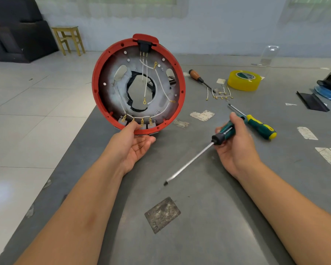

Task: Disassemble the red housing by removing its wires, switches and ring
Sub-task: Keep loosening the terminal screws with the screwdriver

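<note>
The round red housing point(96, 87) stands on edge with its open inside facing me. My left hand point(136, 143) holds its lower rim, thumb inside, fingers underneath. White wires point(145, 87) with gold terminals hang across the grey interior from a black switch block point(144, 44) at the top. More terminals point(141, 122) line the bottom edge. A black ring point(130, 88) borders the central hole. My right hand point(235, 148) grips the green-black handle of a long screwdriver point(224, 133), whose shaft points down-left over the table, away from the housing.
On the grey table point(199, 217) lie a green-yellow screwdriver point(260, 126), a wooden-handled screwdriver point(197, 77), loose wires point(218, 94), a yellow tape roll point(244, 80) and a black strip point(311, 102). A metal plate point(161, 214) lies near me. The table edge runs along the left, above a tiled floor.
</note>
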Motion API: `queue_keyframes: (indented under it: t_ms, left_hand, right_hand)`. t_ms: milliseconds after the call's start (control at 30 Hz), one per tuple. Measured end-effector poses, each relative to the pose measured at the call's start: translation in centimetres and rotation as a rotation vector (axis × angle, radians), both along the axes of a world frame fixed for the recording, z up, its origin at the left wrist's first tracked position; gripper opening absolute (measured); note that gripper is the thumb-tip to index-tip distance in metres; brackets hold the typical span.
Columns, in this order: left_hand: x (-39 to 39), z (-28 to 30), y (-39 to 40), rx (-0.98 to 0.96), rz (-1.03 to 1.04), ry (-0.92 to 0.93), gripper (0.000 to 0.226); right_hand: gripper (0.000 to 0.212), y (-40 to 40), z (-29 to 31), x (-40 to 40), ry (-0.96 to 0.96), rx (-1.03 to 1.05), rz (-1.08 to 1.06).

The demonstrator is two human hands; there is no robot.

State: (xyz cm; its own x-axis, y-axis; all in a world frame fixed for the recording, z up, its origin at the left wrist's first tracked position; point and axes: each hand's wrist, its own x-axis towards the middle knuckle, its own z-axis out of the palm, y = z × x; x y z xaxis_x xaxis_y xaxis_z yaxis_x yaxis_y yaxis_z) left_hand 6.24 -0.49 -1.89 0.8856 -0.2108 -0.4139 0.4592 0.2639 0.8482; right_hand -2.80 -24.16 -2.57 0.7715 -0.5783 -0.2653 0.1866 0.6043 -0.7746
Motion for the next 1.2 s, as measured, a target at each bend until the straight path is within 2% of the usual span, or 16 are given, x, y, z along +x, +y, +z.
queue_keyframes:
  t_ms: [167, 233, 367, 500, 567, 733, 867, 1067, 1133, 1200]
  left_hand:
    - [-0.7, 0.1, -0.9, -0.023, -0.058, 0.021, 0.026]
    - [-0.9, 0.2, -1.2, -0.027, -0.071, 0.034, 0.028]
    - [-1.1, 0.4, -1.6, -0.025, -0.093, 0.062, 0.031]
    - [-1.3, 0.5, -1.9, 0.004, -0.129, 0.078, 0.031]
    - [-1.4, 0.5, -2.0, 0.025, -0.149, 0.076, 0.034]
    - [-1.2, 0.5, -1.9, 0.015, -0.151, 0.085, 0.035]
    - [-1.2, 0.4, -1.9, -0.029, -0.144, 0.071, 0.036]
    - [-1.4, 0.6, -1.3, -0.045, -0.216, 0.019, 0.051]
    - [-1.2, 0.9, -0.6, 0.007, -0.308, -0.008, 0.05]
    - [-1.1, 1.3, -0.1, 0.159, -0.389, -0.082, 0.049]
  right_hand:
    - [0.033, 1.7, -0.3, 2.8, -0.014, 0.079, 0.156]
    - [0.033, 2.8, -0.4, 3.6, -0.046, 0.07, 0.16]
    - [0.047, 4.2, -0.6, 4.3, -0.114, -0.044, 0.231]
    - [0.026, 4.3, -0.9, 4.3, -0.158, -0.113, 0.34]
    - [0.018, 4.5, -0.8, 4.3, -0.187, -0.137, 0.338]
    - [0.027, 4.5, -0.7, 4.6, -0.132, -0.232, 0.319]
    - [0.024, 4.2, -0.8, 4.8, -0.062, -0.263, 0.304]
    - [0.042, 4.1, -0.6, 4.8, -0.045, -0.254, 0.296]
    - [0.042, 4.1, -0.6, 4.6, -0.047, -0.246, 0.299]
    - [0.034, 4.1, -0.6, 4.5, -0.053, -0.248, 0.305]
